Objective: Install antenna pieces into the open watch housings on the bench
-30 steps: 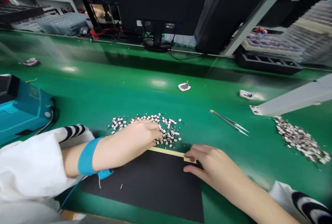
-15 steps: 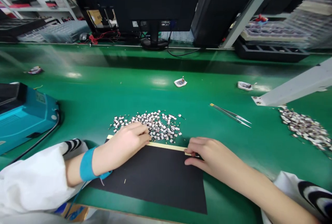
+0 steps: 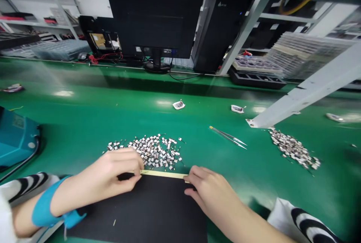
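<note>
My left hand is closed in a pinch at the top edge of a black sheet. A thin dark lead pokes out at its fingertips, over a pale yellow strip; the rest of the small part is hidden. Toward the strip's right end, my right hand has its fingers curled onto the yellow strip, its thumb lower over the black sheet. Just beyond the strip lies a pile of small white-and-black parts with short leads, partly covered by my left hand.
Tweezers lie right of the pile. A second heap of parts sits near a white slanted post. Small white-rimmed pieces are spread farther back. A teal machine stands at left, a monitor behind.
The camera view has shifted, so the bench appears lower and farther left. My left hand has drawn back from the pile's edge to the strip. My right hand stays at the strip's right end.
</note>
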